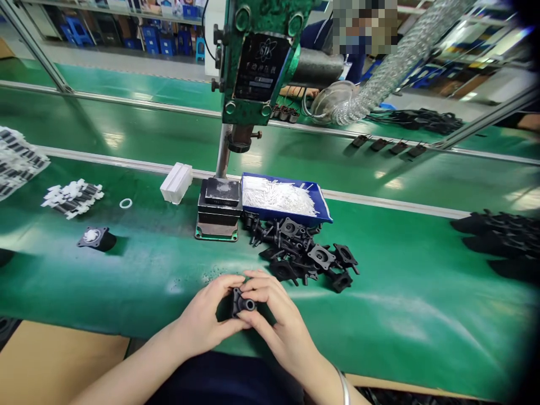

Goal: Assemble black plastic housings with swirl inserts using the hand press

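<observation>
1. The part [240, 304] sits between both hands over the bench [400, 332], close to its near edge; its tube [250, 305] points rightward and toward the person.
2. Left hand [203, 313] and right hand [283, 316] are equally near, each grip narrowed to a fingertip-and-thumb hold on it.
3. Both forearms angle inward, fingers curved.

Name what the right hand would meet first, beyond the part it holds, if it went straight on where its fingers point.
The left hand, most likely: the right hand points at it across the black part both hold. Depth is hard to judge from one view.
</observation>
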Action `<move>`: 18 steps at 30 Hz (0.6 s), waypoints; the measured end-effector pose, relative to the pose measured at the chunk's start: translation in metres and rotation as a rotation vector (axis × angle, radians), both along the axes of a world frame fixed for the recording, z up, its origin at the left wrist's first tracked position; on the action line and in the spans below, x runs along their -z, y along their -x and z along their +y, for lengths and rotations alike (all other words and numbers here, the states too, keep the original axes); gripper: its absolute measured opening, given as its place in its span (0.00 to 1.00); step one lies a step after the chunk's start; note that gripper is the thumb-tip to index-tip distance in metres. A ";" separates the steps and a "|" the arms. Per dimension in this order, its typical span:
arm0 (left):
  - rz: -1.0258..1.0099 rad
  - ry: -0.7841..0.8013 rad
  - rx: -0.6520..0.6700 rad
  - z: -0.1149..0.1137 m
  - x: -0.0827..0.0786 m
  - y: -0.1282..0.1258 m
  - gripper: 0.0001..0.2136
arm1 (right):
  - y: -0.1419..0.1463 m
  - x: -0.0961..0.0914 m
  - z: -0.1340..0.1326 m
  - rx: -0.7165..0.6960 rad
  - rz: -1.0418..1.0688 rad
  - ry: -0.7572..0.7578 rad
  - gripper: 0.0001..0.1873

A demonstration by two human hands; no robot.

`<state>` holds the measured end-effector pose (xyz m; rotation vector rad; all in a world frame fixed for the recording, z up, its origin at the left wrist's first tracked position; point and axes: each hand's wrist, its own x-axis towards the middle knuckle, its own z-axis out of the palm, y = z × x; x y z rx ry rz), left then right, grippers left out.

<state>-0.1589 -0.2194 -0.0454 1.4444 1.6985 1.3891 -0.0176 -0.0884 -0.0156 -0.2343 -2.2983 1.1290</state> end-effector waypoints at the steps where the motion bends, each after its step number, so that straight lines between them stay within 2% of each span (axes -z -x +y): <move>1: -0.008 -0.003 0.002 0.000 0.000 0.000 0.26 | 0.000 0.000 -0.001 0.003 0.007 0.004 0.08; 8: -0.004 -0.018 0.054 0.002 -0.003 0.003 0.26 | -0.004 0.002 -0.004 0.048 -0.013 0.025 0.08; 14: 0.056 -0.078 0.135 0.003 -0.008 0.007 0.20 | -0.002 0.002 -0.004 0.070 -0.023 0.049 0.09; 18: 0.035 -0.110 0.127 0.005 -0.004 0.006 0.18 | -0.001 0.003 -0.004 0.069 -0.037 0.041 0.09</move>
